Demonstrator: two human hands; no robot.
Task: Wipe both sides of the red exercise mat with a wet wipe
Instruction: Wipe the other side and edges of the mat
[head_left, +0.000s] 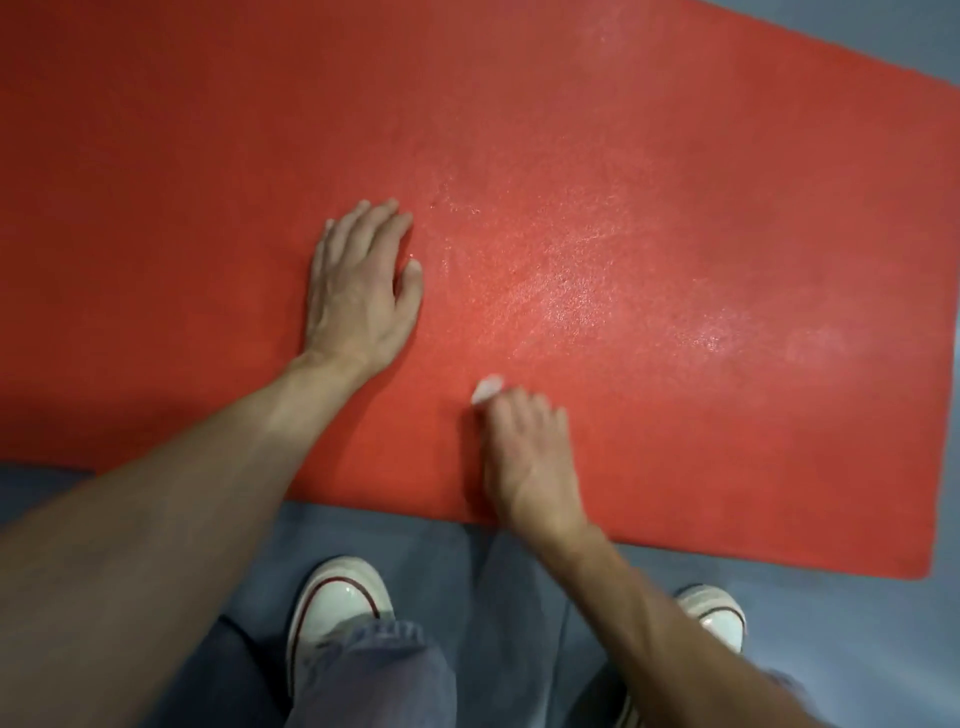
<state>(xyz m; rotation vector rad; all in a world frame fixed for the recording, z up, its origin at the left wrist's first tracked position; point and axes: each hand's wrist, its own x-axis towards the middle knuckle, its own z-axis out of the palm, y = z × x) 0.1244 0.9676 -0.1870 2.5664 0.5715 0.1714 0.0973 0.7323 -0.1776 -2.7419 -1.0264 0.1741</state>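
Red exercise mat (649, 156) lies flat on the grey-blue floor (857, 649), filling most of the head view. Its near edge runs just ahead of the person's feet, and its right-hand corner shows at lower right. The far and left portions are cut off by the frame, so its full extent cannot be made out. A glossy, damp-looking sheen covers the surface to the right of centre; the left portion appears matte.

Left hand (361, 283): placed palm down on the mat, fingers extended and close together, thumb out to the side. Its grip is open and has hold of nothing.

Right hand (524, 457): positioned on the mat near the near edge, fingers curled downward. Its grip is closed over the wet wipe (487, 389), pressing it against the mat. Only a small white portion of the wipe projects beyond the fingertips; the rest is hidden beneath the hand, so its size and folding cannot be determined.

No containers appear in view.

Two white shoes stand on the floor: the left shoe (337, 605) partly covered by a blue denim trouser leg (374, 675), the right shoe (719, 618) partly hidden behind the right forearm.
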